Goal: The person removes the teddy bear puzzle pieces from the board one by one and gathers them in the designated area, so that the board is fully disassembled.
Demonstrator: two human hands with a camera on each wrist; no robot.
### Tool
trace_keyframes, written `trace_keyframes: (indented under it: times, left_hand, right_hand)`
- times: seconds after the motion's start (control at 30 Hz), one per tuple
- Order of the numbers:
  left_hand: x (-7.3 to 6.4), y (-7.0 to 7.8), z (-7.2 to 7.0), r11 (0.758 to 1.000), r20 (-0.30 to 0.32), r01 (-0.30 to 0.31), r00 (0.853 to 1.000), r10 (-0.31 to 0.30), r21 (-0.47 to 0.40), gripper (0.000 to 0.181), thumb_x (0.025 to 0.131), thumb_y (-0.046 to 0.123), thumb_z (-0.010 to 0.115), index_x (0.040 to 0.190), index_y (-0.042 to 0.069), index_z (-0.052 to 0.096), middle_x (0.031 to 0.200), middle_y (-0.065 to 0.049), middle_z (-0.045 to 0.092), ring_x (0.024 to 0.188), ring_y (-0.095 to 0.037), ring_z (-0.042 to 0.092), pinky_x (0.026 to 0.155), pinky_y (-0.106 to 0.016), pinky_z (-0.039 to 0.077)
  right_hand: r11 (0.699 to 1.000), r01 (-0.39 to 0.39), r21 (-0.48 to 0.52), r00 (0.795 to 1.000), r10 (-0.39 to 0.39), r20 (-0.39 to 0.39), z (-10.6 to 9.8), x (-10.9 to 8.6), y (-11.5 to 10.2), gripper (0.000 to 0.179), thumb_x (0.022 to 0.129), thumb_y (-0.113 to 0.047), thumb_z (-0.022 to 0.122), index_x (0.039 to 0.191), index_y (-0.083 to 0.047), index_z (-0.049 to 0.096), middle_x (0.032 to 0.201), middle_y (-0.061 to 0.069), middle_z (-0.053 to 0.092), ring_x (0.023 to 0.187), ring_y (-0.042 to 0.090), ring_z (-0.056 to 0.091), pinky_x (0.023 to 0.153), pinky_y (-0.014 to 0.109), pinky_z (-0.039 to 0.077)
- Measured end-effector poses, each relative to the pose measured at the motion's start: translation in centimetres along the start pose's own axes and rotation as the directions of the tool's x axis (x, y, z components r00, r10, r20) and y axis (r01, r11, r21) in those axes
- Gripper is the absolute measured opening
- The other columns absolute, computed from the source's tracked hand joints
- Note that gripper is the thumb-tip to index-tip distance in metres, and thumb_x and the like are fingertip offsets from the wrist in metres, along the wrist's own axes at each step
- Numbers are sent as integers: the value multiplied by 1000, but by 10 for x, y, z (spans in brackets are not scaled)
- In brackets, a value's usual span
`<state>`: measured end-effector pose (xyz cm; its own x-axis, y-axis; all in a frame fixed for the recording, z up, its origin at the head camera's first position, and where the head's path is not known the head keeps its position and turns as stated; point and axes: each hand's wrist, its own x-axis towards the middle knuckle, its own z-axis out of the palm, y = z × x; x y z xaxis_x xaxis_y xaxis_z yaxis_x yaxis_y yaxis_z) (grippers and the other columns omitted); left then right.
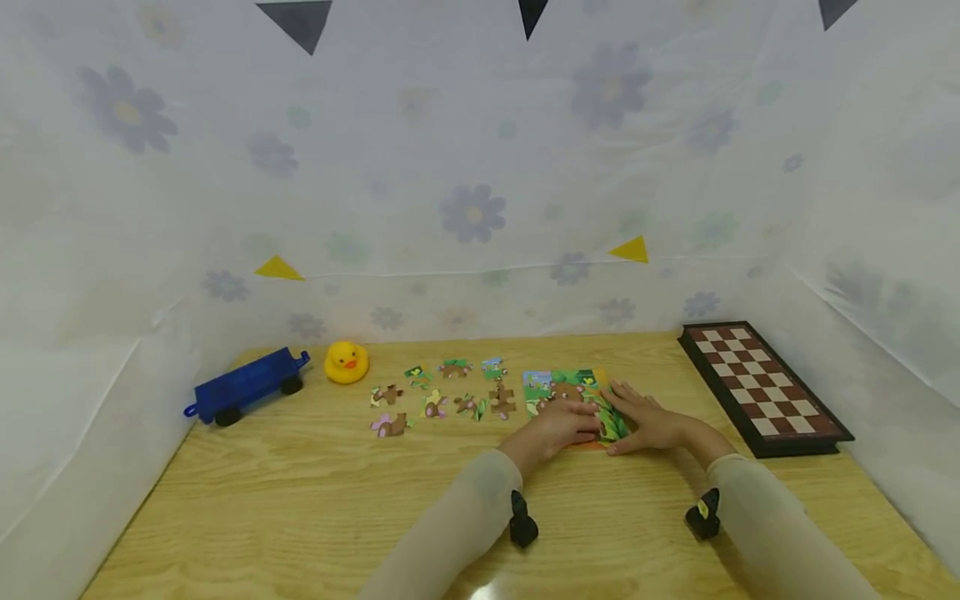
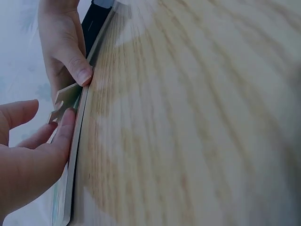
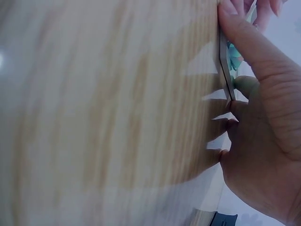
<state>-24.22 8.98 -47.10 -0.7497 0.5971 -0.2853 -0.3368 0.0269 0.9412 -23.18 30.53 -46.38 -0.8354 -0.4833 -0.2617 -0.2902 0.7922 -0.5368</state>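
A jigsaw puzzle (image 1: 538, 383) with a brown bear picture lies in its tray near the table's middle. Over its lower part, my left hand (image 1: 555, 429) pinches a tilted puzzle piece (image 2: 67, 95) between thumb and finger; the piece's picture side is hidden. My right hand (image 1: 651, 421) rests along the right side of the puzzle with fingers spread, its thumb (image 3: 242, 30) touching the near edge. Both hands cover part of the picture. Several loose puzzle pieces (image 1: 502, 401) lie scattered to the left of the tray.
A yellow rubber duck (image 1: 347, 363) and a blue toy trailer (image 1: 247, 385) stand at the back left. On the right lies a checkered game board (image 1: 756, 385) with a black frame. Floral white cloth (image 1: 472, 283) rises behind the wooden table (image 1: 285, 508).
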Motion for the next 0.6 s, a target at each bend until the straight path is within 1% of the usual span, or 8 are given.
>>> trace_keyframes:
  times: [0.13, 0.3, 0.43, 0.6]
  left_hand:
    - [1, -1, -1, 1000, -8, -9, 1000, 9, 4, 39, 95, 4, 56, 133, 0, 52, 121, -12, 61, 108, -23, 61, 89, -33, 53]
    - [1, -1, 1, 1000, -59, -8, 998, 8, 6, 34, 93, 2, 57, 126, 0, 59, 114, -9, 65, 101, -21, 64, 84, -31, 55]
    - [1, 0, 4, 1000, -107, 3, 994, -4, -3, 30, 91, 1, 59, 121, 0, 63, 109, -8, 67, 96, -20, 66, 80, -30, 56]
    - [2, -2, 3, 1000, -130, 1, 992, -4, -23, 28, 91, 1, 60, 119, 1, 65, 103, -8, 69, 93, -19, 67, 78, -29, 57]
  right_hand:
    - [1000, -4, 9, 1000, 4, 3, 0, 0, -1, 103, 82, -47, 70, 152, -4, 8, 155, 24, -9, 139, 44, -14, 106, 67, -8]
    - [1000, -3, 16, 1000, 3, 5, 0, -1, -3, 103, 82, -46, 70, 152, -3, 7, 155, 25, -9, 139, 44, -15, 105, 68, -9]
    - [1000, 0, 17, 1000, 0, 7, -1, -1, -3, 103, 82, -45, 70, 152, -2, 7, 154, 25, -9, 139, 45, -15, 105, 68, -9]
    - [1000, 0, 17, 1000, 0, 5, 0, -1, -2, 103, 82, -46, 71, 152, -2, 8, 154, 25, -9, 139, 45, -15, 106, 67, -9]
